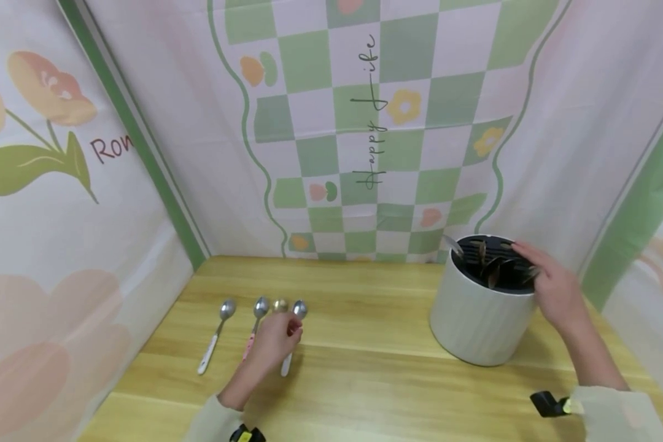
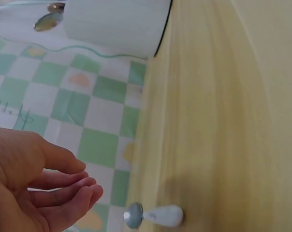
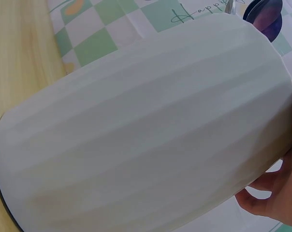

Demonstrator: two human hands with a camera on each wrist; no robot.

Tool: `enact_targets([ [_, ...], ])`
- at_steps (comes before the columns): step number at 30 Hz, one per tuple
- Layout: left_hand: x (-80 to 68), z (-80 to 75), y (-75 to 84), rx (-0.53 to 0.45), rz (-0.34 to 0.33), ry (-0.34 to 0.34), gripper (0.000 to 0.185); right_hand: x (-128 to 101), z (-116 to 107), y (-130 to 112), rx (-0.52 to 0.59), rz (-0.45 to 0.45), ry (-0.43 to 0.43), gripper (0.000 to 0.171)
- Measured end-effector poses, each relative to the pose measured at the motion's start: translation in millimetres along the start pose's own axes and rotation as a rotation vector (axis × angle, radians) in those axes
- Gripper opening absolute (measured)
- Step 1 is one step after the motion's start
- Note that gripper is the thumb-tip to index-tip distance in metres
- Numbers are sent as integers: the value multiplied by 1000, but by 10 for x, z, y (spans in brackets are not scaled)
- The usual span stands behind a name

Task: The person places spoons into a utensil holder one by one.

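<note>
In the head view my left hand, fingers loosely curled, hovers over a row of spoons. It covers most of a gold-coloured spoon. A white-handled spoon lies just right of it, a pink-handled spoon to the left, and another white-handled spoon farther left. Nothing shows between the fingers of the left hand in its wrist view. My right hand grips the right rim of a white ribbed utensil holder; in the right wrist view bent fingers lie against its wall.
Several dark and metal spoons stand in the holder's black slotted insert. The wooden table meets a patterned cloth at its back edge. Another printed cloth hangs along the left side.
</note>
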State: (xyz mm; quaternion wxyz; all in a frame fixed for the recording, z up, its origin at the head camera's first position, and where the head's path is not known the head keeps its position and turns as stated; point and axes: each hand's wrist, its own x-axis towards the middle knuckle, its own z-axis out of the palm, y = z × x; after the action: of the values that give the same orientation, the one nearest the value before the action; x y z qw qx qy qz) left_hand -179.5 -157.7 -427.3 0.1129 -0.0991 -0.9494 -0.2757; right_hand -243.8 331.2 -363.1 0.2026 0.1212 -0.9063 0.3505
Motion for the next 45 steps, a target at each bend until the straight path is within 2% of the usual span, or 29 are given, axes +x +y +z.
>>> enact_targets([
  [4,-20,-6,-73,26,-22,-25,7,6,1,1,7,6,-7,57],
  [8,-33,20,-134,136,-19,-28,6,-4,4,16,2,6,-4,56],
  [12,-35,75,-180,220,-56,-62,14,-20,9,24,-5,-9,6,57],
  [15,-31,126,-198,222,-110,-127,20,-39,17,23,-9,-14,7,57],
  [17,-27,158,-206,235,-120,-162,21,-53,22,23,-6,-11,3,57],
  [22,-12,206,-209,267,-112,-179,21,-60,29,27,7,-4,-1,57],
  [30,41,201,-213,210,-119,-201,23,-40,19,40,9,-1,0,57],
  [35,58,163,-213,96,-126,-200,21,-30,14,22,17,2,-20,58],
  [45,81,78,-40,-43,-101,-192,21,-6,-6,19,10,-1,-7,58],
])
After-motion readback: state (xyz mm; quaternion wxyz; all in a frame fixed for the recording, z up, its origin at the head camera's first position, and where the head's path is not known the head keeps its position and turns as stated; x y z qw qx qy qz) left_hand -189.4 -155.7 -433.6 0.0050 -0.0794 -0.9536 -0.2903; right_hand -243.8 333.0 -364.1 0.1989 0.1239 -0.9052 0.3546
